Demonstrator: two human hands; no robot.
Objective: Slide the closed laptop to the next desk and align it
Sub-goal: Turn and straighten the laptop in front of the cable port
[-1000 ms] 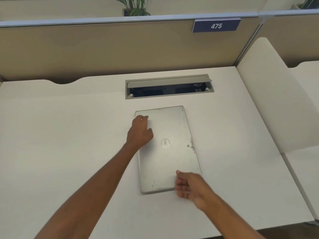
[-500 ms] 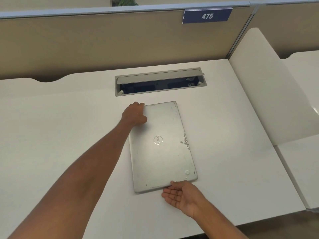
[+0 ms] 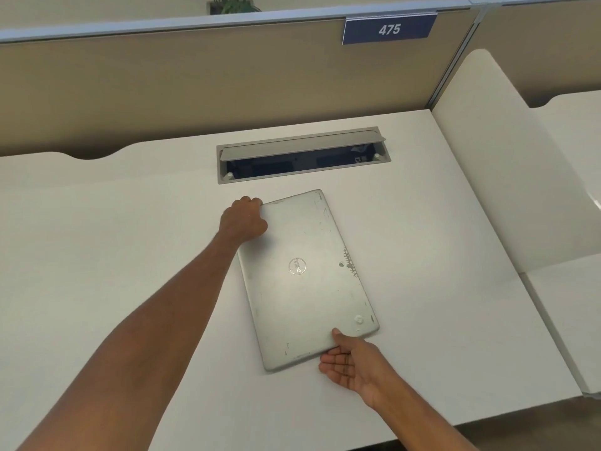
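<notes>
A closed silver laptop (image 3: 305,281) with a round logo lies on the white desk (image 3: 113,255), its long side running away from me and turned slightly clockwise. My left hand (image 3: 243,221) curls over its far left corner. At the near edge, my right hand (image 3: 349,362) lies palm up with the thumb on the lid and the fingers tucked under the laptop's edge. The neighbouring desk (image 3: 572,304) is at the right, beyond a white divider panel (image 3: 507,177).
An open cable tray (image 3: 302,157) with a raised grey flap is set into the desk just behind the laptop. A tan partition wall (image 3: 195,86) with a blue sign reading 475 (image 3: 388,29) closes the back. The desk's front edge is close to my right forearm.
My left hand moved from the lid's top to the far left corner. My right hand turned palm up and took the near edge. The laptop has rotated slightly clockwise.
</notes>
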